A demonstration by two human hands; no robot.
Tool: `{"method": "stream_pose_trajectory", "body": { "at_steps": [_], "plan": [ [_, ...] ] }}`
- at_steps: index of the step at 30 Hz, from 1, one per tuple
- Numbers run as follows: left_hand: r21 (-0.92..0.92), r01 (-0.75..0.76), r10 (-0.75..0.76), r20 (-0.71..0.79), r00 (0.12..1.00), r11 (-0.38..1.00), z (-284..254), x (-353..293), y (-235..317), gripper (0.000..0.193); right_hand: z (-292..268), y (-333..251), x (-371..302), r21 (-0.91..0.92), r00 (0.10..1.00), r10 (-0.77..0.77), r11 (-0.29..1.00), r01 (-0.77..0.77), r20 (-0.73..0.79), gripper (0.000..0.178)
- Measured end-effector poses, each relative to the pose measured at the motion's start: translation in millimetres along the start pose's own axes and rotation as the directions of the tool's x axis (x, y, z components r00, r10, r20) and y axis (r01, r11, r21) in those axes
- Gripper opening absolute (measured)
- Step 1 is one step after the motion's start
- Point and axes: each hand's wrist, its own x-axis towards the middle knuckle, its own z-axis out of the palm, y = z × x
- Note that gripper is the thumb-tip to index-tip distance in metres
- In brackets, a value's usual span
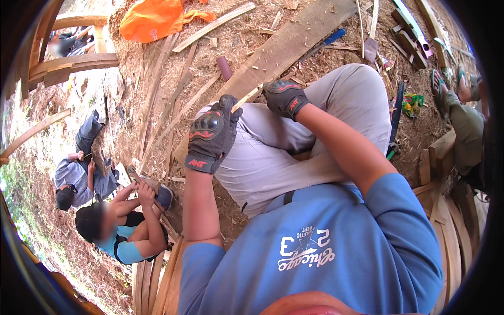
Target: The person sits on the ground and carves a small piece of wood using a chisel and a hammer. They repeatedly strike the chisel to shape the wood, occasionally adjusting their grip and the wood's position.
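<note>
Black padded work gloves with red markings cover both of my hands. A thin, pale wooden strip runs slantwise between them, above my crossed legs in light grey trousers. My left hand is closed around the strip's lower end. At its upper end my right hand has its fingers curled in and gripping; the fingertips are mostly hidden by the glove. Beneath and beyond the hands lies a wide wooden plank with shavings on it. A reddish-brown cylindrical piece rests against the plank's left edge.
Wood shavings and loose slats litter the ground. An orange cloth or bag lies far left, a blue-handled tool beyond my knee, a dark long tool to the right. Two people sit working at left; another person's leg is at right.
</note>
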Motion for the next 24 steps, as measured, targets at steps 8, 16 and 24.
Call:
{"method": "stream_pose_trajectory", "body": {
  "at_steps": [8,16,24],
  "plan": [
    [0.002,-0.104,0.104,-0.069,0.992,0.995,6,2,11,0.022,8,9,2,-0.028,0.993,0.061,0.998,-0.058,0.101,0.031],
    [0.021,-0.038,0.039,-0.050,0.998,0.999,10,4,16,0.018,17,19,24,-0.138,0.969,0.109,0.987,-0.079,0.223,0.031],
    [0.030,0.009,-0.003,-0.196,0.981,0.999,2,1,16,0.023,-16,42,52,-0.094,0.994,-0.100,0.991,0.096,-0.041,0.026]
  ]
}}
